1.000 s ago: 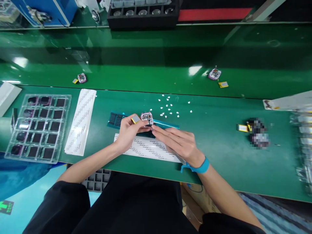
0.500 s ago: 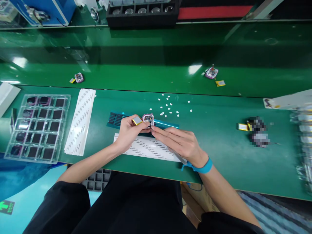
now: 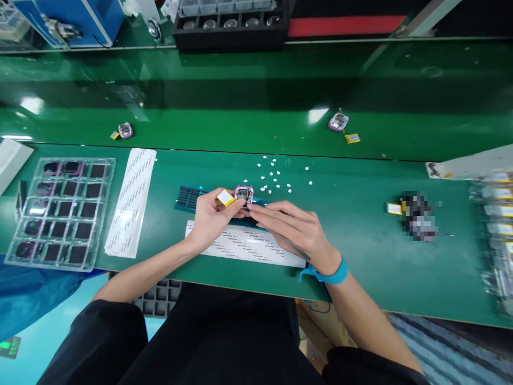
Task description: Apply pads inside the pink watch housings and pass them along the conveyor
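Observation:
My left hand is closed around a small open watch case, its circuit board facing up. A silver battery with yellow edges rests against the fingers of that hand, left of the case. My right hand is closed, with its fingertips at the lower right edge of the case. Slim metal tweezers show beneath the right palm; their tips are hidden by the fingers. Under the hands lie a blue film with black strips and a white printed sheet.
Small white stickers are scattered beyond the hands. At left are a clear tray of watch parts and white printed strips. Open watches with batteries lie farther back. A battery beside blurred parts lies right.
The view has shifted slightly. The watch case and battery are tilted a little differently in my left hand, and the tweezers lie at a slightly different angle under my right hand.

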Demonstrator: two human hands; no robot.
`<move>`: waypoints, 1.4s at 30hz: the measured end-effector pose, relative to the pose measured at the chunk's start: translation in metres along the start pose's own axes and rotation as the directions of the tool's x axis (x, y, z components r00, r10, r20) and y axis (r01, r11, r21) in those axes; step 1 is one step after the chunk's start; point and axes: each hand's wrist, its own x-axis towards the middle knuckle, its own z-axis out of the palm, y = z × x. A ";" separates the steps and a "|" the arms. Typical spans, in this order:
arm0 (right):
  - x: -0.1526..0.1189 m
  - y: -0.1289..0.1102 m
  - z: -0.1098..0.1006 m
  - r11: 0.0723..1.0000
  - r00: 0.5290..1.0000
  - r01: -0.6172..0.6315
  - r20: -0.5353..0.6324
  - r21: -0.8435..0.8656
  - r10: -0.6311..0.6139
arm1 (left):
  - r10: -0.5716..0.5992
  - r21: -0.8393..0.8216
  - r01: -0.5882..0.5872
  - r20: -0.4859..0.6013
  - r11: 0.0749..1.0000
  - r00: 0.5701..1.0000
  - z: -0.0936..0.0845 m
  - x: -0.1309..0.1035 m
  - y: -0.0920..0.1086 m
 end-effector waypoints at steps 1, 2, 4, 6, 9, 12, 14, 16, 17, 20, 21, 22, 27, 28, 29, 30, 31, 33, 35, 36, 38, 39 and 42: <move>0.000 0.000 0.000 1.000 1.000 0.010 0.008 -0.012 -0.009 | -0.006 -0.003 0.006 -0.003 1.000 1.000 0.000 0.000 0.000; 0.000 0.000 -0.001 1.000 1.000 0.015 0.014 -0.018 -0.015 | -0.017 -0.007 0.017 -0.001 1.000 1.000 0.000 -0.001 0.000; 0.001 0.001 -0.002 1.000 1.000 0.012 0.009 0.002 -0.012 | -0.033 -0.010 0.033 0.015 0.999 0.999 -0.001 -0.001 0.002; 0.002 0.004 -0.002 1.000 0.999 -0.014 -0.048 0.028 0.016 | -0.023 -0.010 0.023 0.036 1.000 0.999 -0.002 -0.001 0.005; 0.002 0.011 -0.002 0.998 0.981 -0.063 -0.184 -0.012 0.060 | 0.022 0.006 -0.022 0.050 1.000 0.999 -0.005 0.001 0.011; 0.000 0.021 -0.003 0.988 0.965 -0.101 -0.255 -0.119 0.068 | 0.046 0.074 -0.051 0.062 0.996 0.997 -0.006 0.003 0.014; 0.000 0.026 -0.003 0.979 0.962 -0.119 -0.261 -0.164 0.073 | 0.055 0.128 -0.065 0.086 0.990 0.995 -0.007 0.004 0.015; 0.000 0.031 -0.004 0.970 0.965 -0.148 -0.244 -0.191 0.099 | 0.049 0.204 -0.081 0.155 0.976 0.987 -0.010 0.006 0.019; 0.000 0.033 -0.005 0.965 0.965 -0.168 -0.234 -0.202 0.119 | 0.046 0.263 -0.099 0.201 0.960 0.979 -0.013 0.008 0.024; 0.000 0.041 -0.007 0.947 0.956 -0.235 -0.230 -0.218 0.184 | 0.119 0.497 -0.243 0.268 0.833 0.956 -0.031 0.025 0.048; 0.000 0.044 -0.007 0.943 0.949 -0.262 -0.233 -0.206 0.212 | 0.188 0.577 -0.297 0.242 0.761 0.952 -0.038 0.034 0.058; -0.001 0.048 -0.008 0.938 0.940 -0.292 -0.235 -0.186 0.246 | 0.257 0.653 -0.326 0.202 0.684 0.945 -0.046 0.045 0.069; -0.005 0.062 -0.007 0.909 0.890 -0.404 -0.277 -0.105 0.363 | 0.352 0.931 -0.263 0.165 0.252 0.921 -0.061 0.099 0.114; -0.005 0.065 -0.006 0.908 0.885 -0.406 -0.294 -0.107 0.361 | 0.391 0.941 -0.272 0.178 0.202 0.903 -0.057 0.102 0.119; -0.005 0.069 -0.004 0.908 0.882 -0.406 -0.309 -0.108 0.357 | 0.435 0.945 -0.292 0.204 0.146 0.877 -0.050 0.103 0.121; -0.005 0.073 -0.003 0.907 0.877 -0.407 -0.323 -0.109 0.354 | 0.471 0.944 -0.318 0.242 0.087 0.848 -0.040 0.102 0.122; -0.005 0.077 -0.001 0.906 0.872 -0.409 -0.340 -0.110 0.352 | 0.496 0.938 -0.347 0.299 0.004 0.815 -0.027 0.100 0.120; -0.005 0.085 0.002 0.901 0.854 -0.422 -0.379 -0.106 0.355 | 0.470 0.902 -0.420 0.416 -0.102 0.779 0.006 0.098 0.110; -0.006 0.091 0.003 0.891 0.824 -0.445 -0.432 -0.091 0.368 | 0.408 0.865 -0.491 0.486 -0.101 0.773 0.047 0.105 0.095; -0.006 0.093 0.002 0.885 0.806 -0.458 -0.459 -0.082 0.374 | 0.377 0.851 -0.518 0.511 -0.090 0.773 0.069 0.112 0.086; -0.008 0.094 0.000 0.877 0.771 -0.476 -0.511 -0.067 0.379 | 0.341 0.845 -0.532 0.517 -0.058 0.785 0.112 0.131 0.070; -0.009 0.094 -0.001 0.876 0.759 -0.478 -0.532 -0.064 0.375 | 0.330 0.852 -0.523 0.505 -0.039 0.798 0.132 0.142 0.062; -0.012 0.094 -0.004 0.887 0.753 -0.455 -0.564 -0.073 0.340 | 0.326 0.878 -0.478 0.444 0.029 0.835 0.178 0.169 0.045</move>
